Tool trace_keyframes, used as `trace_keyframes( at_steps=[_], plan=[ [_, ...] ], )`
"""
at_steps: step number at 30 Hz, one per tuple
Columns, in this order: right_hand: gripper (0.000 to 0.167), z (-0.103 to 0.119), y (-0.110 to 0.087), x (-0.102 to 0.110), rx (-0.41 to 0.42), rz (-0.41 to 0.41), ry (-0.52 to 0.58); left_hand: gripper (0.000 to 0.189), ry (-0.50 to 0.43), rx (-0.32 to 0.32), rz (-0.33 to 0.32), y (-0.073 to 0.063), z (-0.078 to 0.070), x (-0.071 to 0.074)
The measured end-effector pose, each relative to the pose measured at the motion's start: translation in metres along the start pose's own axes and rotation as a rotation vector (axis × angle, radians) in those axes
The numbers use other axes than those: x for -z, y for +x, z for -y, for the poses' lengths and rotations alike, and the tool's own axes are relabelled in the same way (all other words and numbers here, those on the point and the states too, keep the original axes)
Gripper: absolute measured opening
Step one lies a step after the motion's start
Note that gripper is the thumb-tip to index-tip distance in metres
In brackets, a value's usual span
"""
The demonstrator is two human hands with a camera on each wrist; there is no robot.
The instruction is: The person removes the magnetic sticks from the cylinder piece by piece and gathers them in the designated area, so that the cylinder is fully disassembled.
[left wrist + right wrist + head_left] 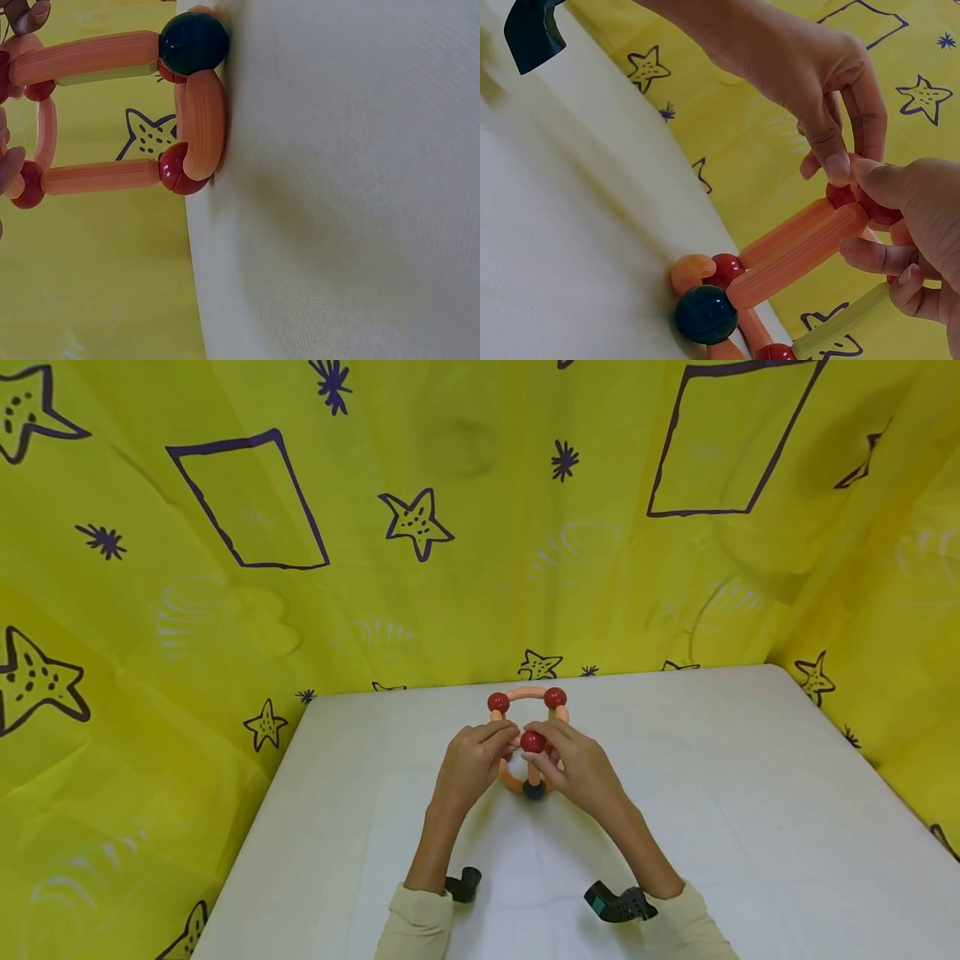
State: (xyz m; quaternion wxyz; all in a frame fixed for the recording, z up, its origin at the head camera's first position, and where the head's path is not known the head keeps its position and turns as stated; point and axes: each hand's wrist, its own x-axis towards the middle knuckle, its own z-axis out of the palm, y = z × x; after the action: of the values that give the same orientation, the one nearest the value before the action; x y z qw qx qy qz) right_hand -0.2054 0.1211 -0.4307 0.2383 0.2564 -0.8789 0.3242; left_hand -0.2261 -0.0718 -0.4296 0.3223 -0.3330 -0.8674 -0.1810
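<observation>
Two hands, both pinching, atop the ball-and-rod frame standing on the white table: right hand grips a red ball, apparently steadying it; left hand pinches an orange rod.

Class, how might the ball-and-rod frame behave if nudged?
The frame might slide rather than roll: curved rods link its bottom balls. It should feel fairly stiff, as the straight rods show no sag. It might come apart where rods meet balls.
</observation>
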Motion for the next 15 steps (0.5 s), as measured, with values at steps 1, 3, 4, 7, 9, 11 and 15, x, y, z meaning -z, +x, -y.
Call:
trace_keyframes(
  at_steps=[1, 3, 4, 7, 9, 11, 15],
  plan=[
    [0.038, 0.0000, -0.0001, 0.0000, 0.000, 0.001, 0.000, 0.020, 0.000, 0.000, -0.002, 0.0000, -0.0003, 0.0000],
    [0.038, -0.0002, -0.0002, 0.0001, -0.003, 0.005, 0.000, 0.020, -0.002, -0.002, -0.007, 0.0001, -0.0008, 0.0001],
    [0.038, -0.0003, -0.0002, 0.0001, -0.005, 0.007, 0.004, 0.019, -0.004, -0.003, -0.008, 0.0002, -0.0010, 0.0003],
    [0.039, -0.0004, -0.0003, -0.0001, -0.011, 0.015, 0.011, 0.018, -0.007, -0.005, -0.011, 0.0003, -0.0013, 0.0005],
    [0.039, -0.0003, -0.0004, -0.0003, -0.015, 0.019, 0.017, 0.018, -0.010, -0.004, -0.011, 0.0003, -0.0013, 0.0006],
    [0.039, -0.0002, -0.0005, -0.0005, -0.017, 0.021, 0.018, 0.018, -0.011, -0.002, -0.010, 0.0002, -0.0014, 0.0008],
    [0.040, 0.0002, -0.0007, -0.0004, -0.016, 0.021, 0.014, 0.018, -0.005, 0.003, -0.012, 0.0004, -0.0019, 0.0006]
  ],
)
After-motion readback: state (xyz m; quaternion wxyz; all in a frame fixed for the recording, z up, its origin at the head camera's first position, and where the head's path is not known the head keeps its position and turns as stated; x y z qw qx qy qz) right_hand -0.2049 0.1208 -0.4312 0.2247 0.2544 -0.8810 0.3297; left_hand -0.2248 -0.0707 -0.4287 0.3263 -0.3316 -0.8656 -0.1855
